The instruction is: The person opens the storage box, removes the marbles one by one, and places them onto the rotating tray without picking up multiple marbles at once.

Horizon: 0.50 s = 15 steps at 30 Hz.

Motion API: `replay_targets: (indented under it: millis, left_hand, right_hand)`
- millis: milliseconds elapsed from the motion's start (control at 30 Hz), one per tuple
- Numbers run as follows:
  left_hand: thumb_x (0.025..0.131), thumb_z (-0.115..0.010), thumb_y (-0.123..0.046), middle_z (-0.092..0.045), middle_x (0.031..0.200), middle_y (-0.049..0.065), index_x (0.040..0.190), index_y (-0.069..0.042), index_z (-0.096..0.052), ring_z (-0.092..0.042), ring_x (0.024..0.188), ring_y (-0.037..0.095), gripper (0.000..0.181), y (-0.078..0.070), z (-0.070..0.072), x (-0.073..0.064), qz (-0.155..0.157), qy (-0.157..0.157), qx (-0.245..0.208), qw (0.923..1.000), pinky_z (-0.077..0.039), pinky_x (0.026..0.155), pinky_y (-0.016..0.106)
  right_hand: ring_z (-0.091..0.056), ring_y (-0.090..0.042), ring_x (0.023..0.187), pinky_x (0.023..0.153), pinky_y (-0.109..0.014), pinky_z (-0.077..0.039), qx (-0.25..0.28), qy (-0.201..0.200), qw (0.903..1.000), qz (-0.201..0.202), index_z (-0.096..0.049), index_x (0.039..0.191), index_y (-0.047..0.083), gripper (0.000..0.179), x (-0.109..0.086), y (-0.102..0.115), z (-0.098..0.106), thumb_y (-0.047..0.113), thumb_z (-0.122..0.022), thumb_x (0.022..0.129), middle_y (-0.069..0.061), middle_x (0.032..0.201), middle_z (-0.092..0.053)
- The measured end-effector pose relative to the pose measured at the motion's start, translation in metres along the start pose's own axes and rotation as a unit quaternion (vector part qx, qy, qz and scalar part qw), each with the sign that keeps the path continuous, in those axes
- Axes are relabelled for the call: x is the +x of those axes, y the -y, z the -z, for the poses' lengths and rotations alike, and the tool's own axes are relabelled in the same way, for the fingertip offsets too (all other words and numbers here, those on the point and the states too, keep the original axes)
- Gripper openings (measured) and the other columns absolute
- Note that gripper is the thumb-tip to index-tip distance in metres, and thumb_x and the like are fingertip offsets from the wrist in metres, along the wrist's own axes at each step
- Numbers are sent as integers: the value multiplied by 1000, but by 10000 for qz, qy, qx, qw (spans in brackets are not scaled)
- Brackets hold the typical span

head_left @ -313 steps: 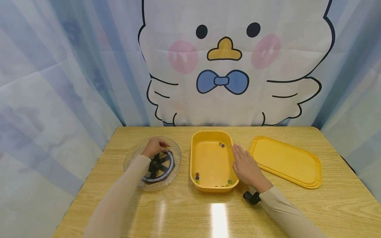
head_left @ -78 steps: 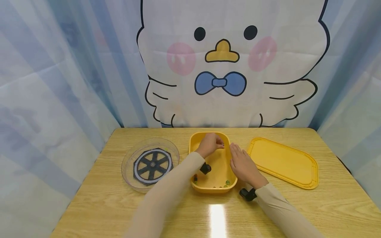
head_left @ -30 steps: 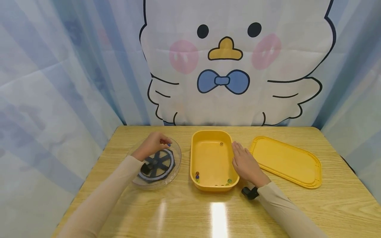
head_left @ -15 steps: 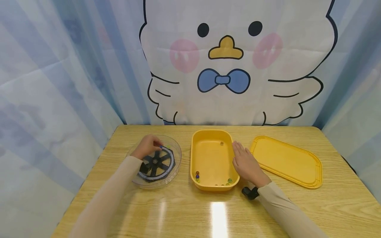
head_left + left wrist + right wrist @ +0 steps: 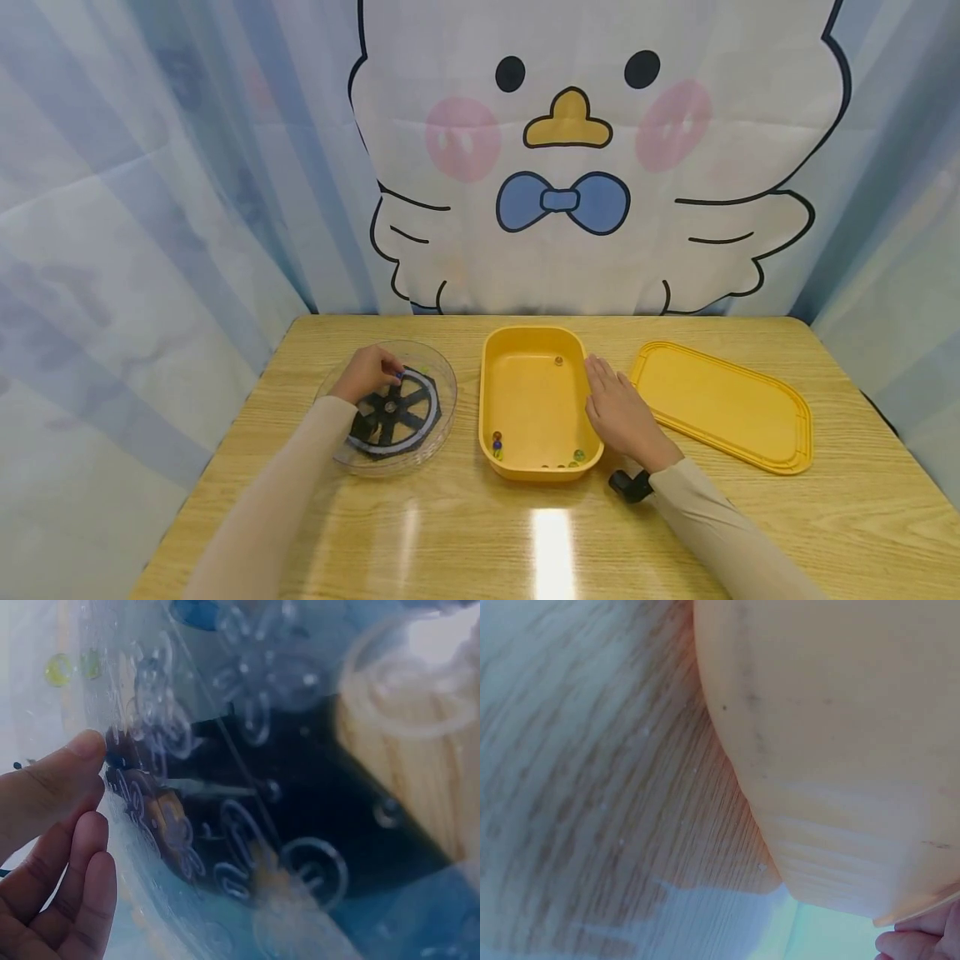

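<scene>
My left hand [image 5: 367,372] reaches into a clear bowl [image 5: 452,408] with embossed patterns and pinches a blue marble [image 5: 399,376] between thumb and fingertips. In the left wrist view the marble shows dark at the fingertips, beside the bowl's wall, with a yellow-green marble [image 5: 58,670] farther back. Within the bowl's outline shows a black spoked wheel shape [image 5: 390,407] with a grey ring. My right hand [image 5: 621,412] lies with straight fingers along the right side of a yellow bin [image 5: 532,477]. Its fingertips touch the bin's rim in the right wrist view.
Inside the bin, an amber marble [image 5: 558,361] lies at the back, and several more sit in the front corners, including a green marble [image 5: 579,456]. A yellow lid [image 5: 723,408] lies flat at the right of the wooden table [image 5: 480,550]. Curtains stand behind.
My left hand went from the bin's back corner to the bowl, taking the blue marble from beside the amber one. Within the bowl it then moved left and lower. The right hand stayed put.
</scene>
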<state>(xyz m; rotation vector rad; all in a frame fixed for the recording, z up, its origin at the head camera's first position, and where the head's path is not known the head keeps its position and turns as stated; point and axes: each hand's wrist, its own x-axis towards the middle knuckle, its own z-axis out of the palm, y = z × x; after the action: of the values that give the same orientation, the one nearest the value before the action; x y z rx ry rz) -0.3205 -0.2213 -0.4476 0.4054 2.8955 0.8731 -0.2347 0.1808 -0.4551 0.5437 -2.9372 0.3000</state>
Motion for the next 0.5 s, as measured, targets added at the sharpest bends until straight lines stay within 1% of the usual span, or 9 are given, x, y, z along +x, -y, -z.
replay_targets:
  millis: [67, 133, 167, 200, 300, 333, 500]
  left_hand:
    - [77, -75, -6, -71, 82, 10, 86, -4, -74, -65, 72, 17, 9, 1, 0, 0, -56, 12, -3, 10000, -53, 64, 31]
    - [78, -74, -7, -71, 84, 10, 88, -4, -74, -65, 74, 18, 10, -1, 0, 0, 67, 28, 5, 10000, -53, 66, 32]
    - [78, -74, -7, -71, 85, 11, 88, -4, -74, -65, 75, 19, 11, -1, -1, 0, 64, 9, 16, 10000, -53, 66, 32]
    - [79, -73, -6, -71, 88, 13, 91, -2, -74, -66, 78, 21, 12, -3, -1, 0, 221, 53, 62, 9997, -54, 69, 34]
    - [79, -73, -5, -71, 91, 14, 93, -1, -74, -66, 79, 22, 15, -5, -3, 0, 278, 63, 89, 9996, -54, 69, 33]
    - [79, -73, -5, -71, 91, 14, 93, 0, -73, -66, 78, 22, 15, -5, -3, 0, 249, 63, 106, 9996, -54, 68, 33]
    - [79, -73, -5, -72, 92, 13, 94, -2, -74, -66, 79, 20, 16, -7, -4, 0, 287, 123, 80, 9995, -53, 69, 33]
  right_hand:
    - [-28, -39, 139, 111, -55, -25, 4, 5, 10000, -5, -25, 144, -10, 54, 0, 0, 0, 14, -41, 98, -25, 150, -28]
    - [-28, -39, 140, 112, -55, -25, 6, 15, 10000, -16, -25, 144, -10, 55, 0, 1, 1, 14, -40, 98, -25, 150, -27]
    - [-27, -39, 140, 112, -55, -25, 14, 22, 10000, -26, -24, 144, -10, 55, 0, 1, 1, 14, -40, 98, -25, 151, -27]
    - [-27, -39, 140, 112, -55, -25, 16, 30, 10000, -34, -24, 144, -10, 55, 0, 1, 1, 14, -40, 98, -25, 151, -27]
    - [-27, -39, 140, 112, -55, -24, 31, 53, 10000, -55, -24, 144, -10, 55, 0, 1, 1, 14, -40, 98, -25, 151, -26]
    - [-27, -39, 140, 112, -55, -24, 36, 59, 10000, -62, -24, 144, -10, 55, 0, 1, 1, 14, -40, 98, -25, 151, -26]
    - [-27, -38, 140, 112, -55, -24, 37, 78, 9999, -79, -24, 144, -9, 55, 0, 1, 1, 14, -40, 98, -25, 151, -26]
